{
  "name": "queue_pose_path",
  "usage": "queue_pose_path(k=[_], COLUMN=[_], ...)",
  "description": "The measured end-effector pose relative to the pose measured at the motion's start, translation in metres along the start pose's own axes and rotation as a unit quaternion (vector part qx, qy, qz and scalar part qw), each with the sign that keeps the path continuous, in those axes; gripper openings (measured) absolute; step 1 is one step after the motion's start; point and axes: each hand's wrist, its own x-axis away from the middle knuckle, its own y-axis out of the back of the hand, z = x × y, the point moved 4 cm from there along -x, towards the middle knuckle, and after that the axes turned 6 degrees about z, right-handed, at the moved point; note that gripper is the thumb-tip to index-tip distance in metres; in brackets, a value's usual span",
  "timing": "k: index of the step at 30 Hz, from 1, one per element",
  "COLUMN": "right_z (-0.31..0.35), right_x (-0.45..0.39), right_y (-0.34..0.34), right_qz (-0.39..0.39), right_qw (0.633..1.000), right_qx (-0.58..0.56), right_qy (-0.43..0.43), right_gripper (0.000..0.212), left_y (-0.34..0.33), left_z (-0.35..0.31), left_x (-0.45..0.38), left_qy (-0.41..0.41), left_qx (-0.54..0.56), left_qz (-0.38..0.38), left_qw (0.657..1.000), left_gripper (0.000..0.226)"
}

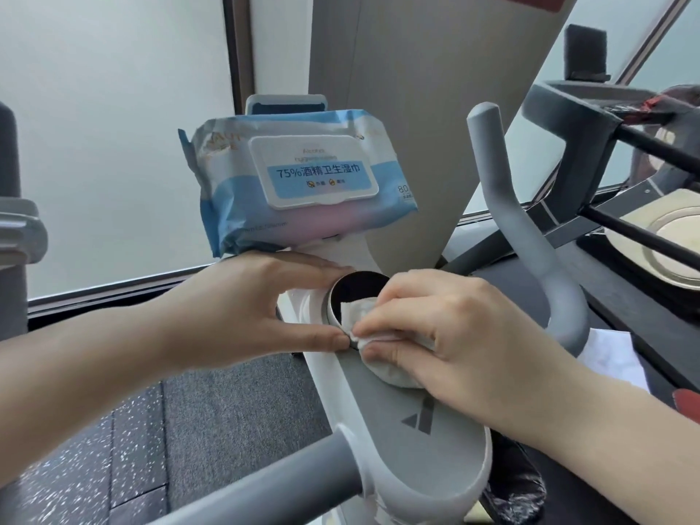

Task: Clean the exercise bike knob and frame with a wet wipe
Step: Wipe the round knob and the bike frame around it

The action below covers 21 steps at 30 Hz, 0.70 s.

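— Frosted window panes (113,126) and a dark speckled floor (94,460) frame the scene. Where is the knob?

— Centre frame: the round black knob with a metal rim (354,297) sits on the white and grey exercise bike frame (416,441), below a blue-and-white soft pack of alcohol wet wipes (303,183) propped on the console.

— And the hands?

— The left hand (242,301) reaches in from the left, fingers along the knob's far side and thumb at its near edge, grasping it. The right hand (450,335) comes from the lower right, fingers curled, pinching a crumpled white wet wipe (378,358) against the knob's near rim and the grey frame panel.

— Anything else?

— A curved grey handlebar (530,236) rises just right of the hands.
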Motion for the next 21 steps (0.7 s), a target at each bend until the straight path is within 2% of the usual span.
queue_pose_path(k=[3, 8, 16, 21], right_z=[0.005, 0.005, -0.023, -0.038], right_x=[-0.003, 0.001, 0.012, 0.005], right_y=[-0.007, -0.013, 0.008, 0.018], right_qz=[-0.016, -0.033, 0.029, 0.036], right_qw=[0.999, 0.999, 0.998, 0.99], right_qx=[0.011, 0.019, 0.052, 0.109], right_qy=[-0.027, -0.039, 0.036, 0.079], right_gripper=[0.01, 0.006, 0.011, 0.013], left_y=[0.002, 0.0, -0.001, -0.001], left_z=[-0.003, -0.001, 0.001, 0.004], left_x=[0.0, 0.0, 0.002, 0.003], left_qy=[-0.005, -0.002, -0.005, 0.005], left_qx=[0.002, 0.004, 0.011, 0.006], left_qz=[0.006, 0.001, -0.003, -0.003], left_qw=[1.0, 1.0, 1.0, 1.0], left_gripper=[0.052, 0.059, 0.058, 0.056])
